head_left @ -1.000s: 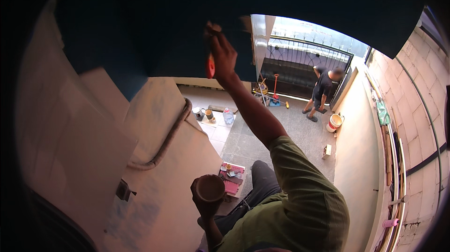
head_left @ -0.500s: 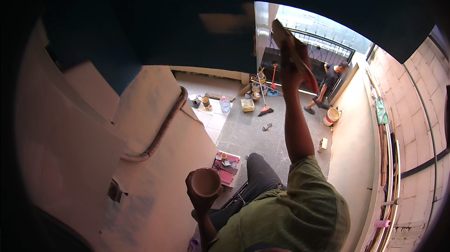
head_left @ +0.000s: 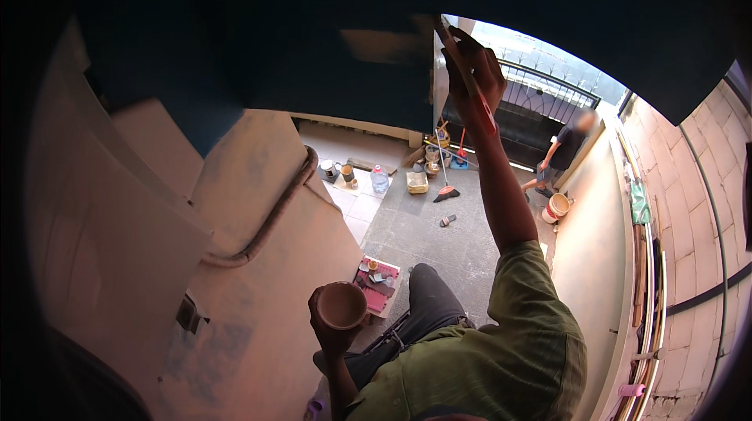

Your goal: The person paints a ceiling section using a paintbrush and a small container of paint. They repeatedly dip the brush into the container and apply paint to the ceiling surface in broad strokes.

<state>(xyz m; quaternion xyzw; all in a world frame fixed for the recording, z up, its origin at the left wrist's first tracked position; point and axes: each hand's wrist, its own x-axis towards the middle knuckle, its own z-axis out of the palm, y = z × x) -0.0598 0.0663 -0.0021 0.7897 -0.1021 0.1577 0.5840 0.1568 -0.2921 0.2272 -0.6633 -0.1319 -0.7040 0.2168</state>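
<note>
My right arm is stretched up, and my right hand [head_left: 479, 68] is closed around a flat paintbrush [head_left: 468, 80] with a red handle end. The brush is seen nearly edge-on, its head beside the edge of the dark blue overhead surface [head_left: 298, 68]; whether it touches is not clear. A lighter patch shows on that surface to the left. Low in front of me, my left hand [head_left: 332, 339] is wrapped around a round brown cup [head_left: 342, 307], its open top facing up. What lies inside the cup is hard to make out.
Far below are a pink tray [head_left: 377, 288] with small items, a broom [head_left: 446, 192], a sandal [head_left: 447, 220], a bottle [head_left: 380, 179] and a bucket [head_left: 556, 207]. A person [head_left: 565, 147] stands by the black gate [head_left: 540, 100]. A pipe [head_left: 270, 241] runs along the left wall.
My right hand has moved slightly left, and the brush has turned from its flat face to nearly edge-on. The left hand keeps the cup in place. The person by the gate has shifted slightly.
</note>
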